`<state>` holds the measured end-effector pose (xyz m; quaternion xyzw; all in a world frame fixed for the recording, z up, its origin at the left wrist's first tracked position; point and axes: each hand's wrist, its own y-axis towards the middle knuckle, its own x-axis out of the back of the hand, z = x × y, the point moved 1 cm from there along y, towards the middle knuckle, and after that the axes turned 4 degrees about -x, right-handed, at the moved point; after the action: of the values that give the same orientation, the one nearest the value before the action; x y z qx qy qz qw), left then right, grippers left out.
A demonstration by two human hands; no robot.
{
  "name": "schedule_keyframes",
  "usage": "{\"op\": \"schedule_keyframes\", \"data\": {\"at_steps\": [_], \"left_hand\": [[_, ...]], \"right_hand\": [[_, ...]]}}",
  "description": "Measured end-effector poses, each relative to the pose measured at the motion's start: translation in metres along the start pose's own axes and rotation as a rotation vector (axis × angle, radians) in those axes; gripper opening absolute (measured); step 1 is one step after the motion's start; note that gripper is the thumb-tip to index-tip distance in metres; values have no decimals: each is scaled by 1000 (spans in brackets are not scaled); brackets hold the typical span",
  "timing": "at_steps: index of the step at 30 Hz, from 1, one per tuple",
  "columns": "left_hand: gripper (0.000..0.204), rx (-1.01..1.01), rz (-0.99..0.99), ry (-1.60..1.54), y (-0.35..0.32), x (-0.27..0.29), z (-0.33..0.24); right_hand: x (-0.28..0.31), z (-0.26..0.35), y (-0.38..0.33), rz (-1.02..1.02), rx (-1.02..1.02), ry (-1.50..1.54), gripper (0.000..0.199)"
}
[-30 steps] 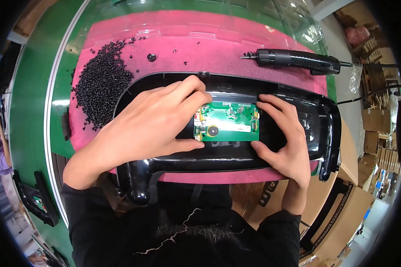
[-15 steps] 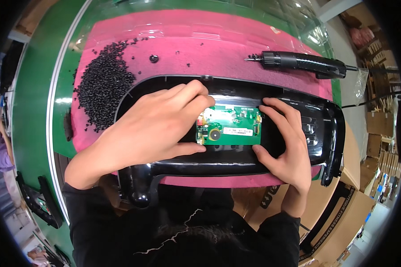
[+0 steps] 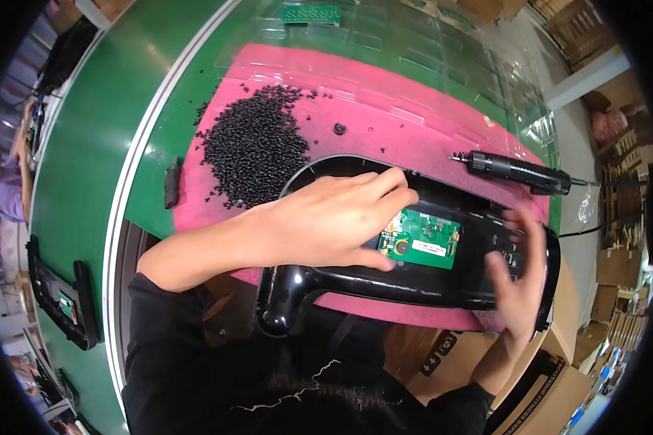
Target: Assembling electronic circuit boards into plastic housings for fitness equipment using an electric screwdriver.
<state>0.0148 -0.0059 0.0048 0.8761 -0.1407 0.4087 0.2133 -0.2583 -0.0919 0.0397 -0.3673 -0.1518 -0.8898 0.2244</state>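
Observation:
A green circuit board (image 3: 435, 235) with a white label and a round component lies inside a black plastic housing (image 3: 355, 283). My left hand (image 3: 334, 221) grips the board's left end, thumb at the lower corner and curled fingers at the upper one. Part of that end is hidden under the fingers. My right hand (image 3: 519, 283), slightly blurred, is apart from the board over the right part of the housing. Its fingers are spread, with nothing between them.
A heap of small black screws (image 3: 254, 148) covers the left of the pink mat (image 3: 406, 134). A black electric screwdriver (image 3: 519, 172) lies at the right, its cord trailing off. Clear plastic trays (image 3: 355, 54) stand behind. Another housing (image 3: 47, 297) and a person's arm (image 3: 25, 174) show at far left.
My right hand has left the board's right edge and moved right, fingers opening. My left hand stays at the left end. The whole view has shifted, moving the scene rightward in the picture.

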Motion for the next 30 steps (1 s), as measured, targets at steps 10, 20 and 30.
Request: {"op": "schedule_keyframes", "data": {"at_steps": [10, 20, 30], "left_hand": [[17, 189, -449, 108, 11, 42, 66], [12, -93, -114, 173, 33, 18, 96], [10, 28, -312, -417, 25, 38, 34]], "right_hand": [[71, -78, 89, -148, -436, 319, 43], [-24, 1, 115, -165, -10, 1238, 34], [-2, 49, 60, -27, 317, 1659, 26]]}}
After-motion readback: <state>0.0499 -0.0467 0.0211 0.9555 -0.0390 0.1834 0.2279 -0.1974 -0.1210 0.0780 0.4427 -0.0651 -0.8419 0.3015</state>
